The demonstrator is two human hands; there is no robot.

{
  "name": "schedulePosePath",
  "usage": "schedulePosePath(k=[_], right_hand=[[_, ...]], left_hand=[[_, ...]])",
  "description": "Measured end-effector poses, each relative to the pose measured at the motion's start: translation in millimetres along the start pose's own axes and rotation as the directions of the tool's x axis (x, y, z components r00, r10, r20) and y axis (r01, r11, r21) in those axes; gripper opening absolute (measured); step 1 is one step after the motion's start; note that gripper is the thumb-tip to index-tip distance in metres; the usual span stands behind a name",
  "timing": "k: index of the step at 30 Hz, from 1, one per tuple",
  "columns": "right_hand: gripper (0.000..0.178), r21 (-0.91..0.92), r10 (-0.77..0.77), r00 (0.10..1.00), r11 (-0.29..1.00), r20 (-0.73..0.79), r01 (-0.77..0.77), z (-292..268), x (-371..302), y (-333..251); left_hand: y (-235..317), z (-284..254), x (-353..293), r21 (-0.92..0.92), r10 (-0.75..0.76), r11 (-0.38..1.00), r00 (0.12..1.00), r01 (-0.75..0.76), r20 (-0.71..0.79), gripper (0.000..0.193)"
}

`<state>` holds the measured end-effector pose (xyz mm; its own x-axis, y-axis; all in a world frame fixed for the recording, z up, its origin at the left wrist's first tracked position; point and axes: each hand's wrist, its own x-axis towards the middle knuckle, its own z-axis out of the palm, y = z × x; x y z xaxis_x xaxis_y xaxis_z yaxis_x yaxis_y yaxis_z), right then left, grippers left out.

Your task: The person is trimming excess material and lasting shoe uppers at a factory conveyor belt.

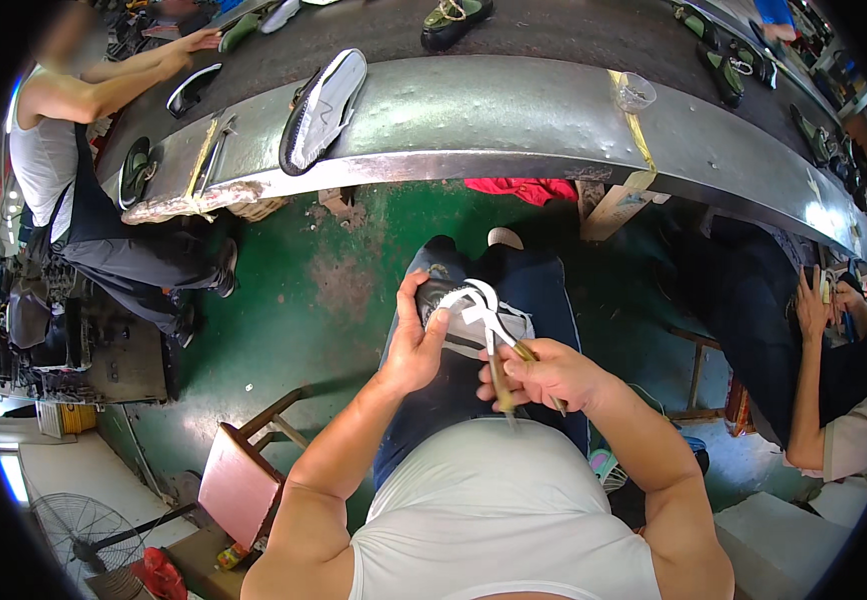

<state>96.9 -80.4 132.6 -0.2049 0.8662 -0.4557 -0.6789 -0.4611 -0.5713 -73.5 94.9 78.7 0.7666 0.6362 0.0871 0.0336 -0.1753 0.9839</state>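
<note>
On my lap rests a shoe (436,292) with a black toe and a grey part, its outline partly covered by hands and tool. My left hand (417,340) grips it at the toe end, thumb on top and fingers round the far side. In my right hand (552,375) is a pair of pincers (501,335) with bright curved jaws and dark yellowish handles. Those jaws lie over the shoe's upper edge, near my left thumb; I cannot tell whether they bite on it.
Ahead runs a dark conveyor belt with a metal rim (514,110). An upturned shoe (324,115) leans on it, with more shoes beyond. Co-workers stand at left and sit at right. A pink-seated chair (237,485) and a fan (84,540) are at lower left.
</note>
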Motion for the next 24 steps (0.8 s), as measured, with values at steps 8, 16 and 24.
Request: schedulePosePath(k=[8,16,24], right_hand=[[0.014,-0.726,-0.459,0.860,0.667,-0.224,0.167,-12,41,65],[0.030,-0.365,-0.207,0.967,0.920,-0.149,0.140,-27,-45,19],[0.034,-0.729,-0.505,0.705,0.684,-0.498,-0.026,-66,-53,50]], left_hand=[[8,-1,19,0.026,-0.041,0.999,0.996,0.039,0.076,0.053],[46,4,56,0.149,0.042,0.987,0.993,-0.058,0.110,0.061],[-33,71,40,0.384,-0.495,0.846,0.813,0.370,0.306,0.069]])
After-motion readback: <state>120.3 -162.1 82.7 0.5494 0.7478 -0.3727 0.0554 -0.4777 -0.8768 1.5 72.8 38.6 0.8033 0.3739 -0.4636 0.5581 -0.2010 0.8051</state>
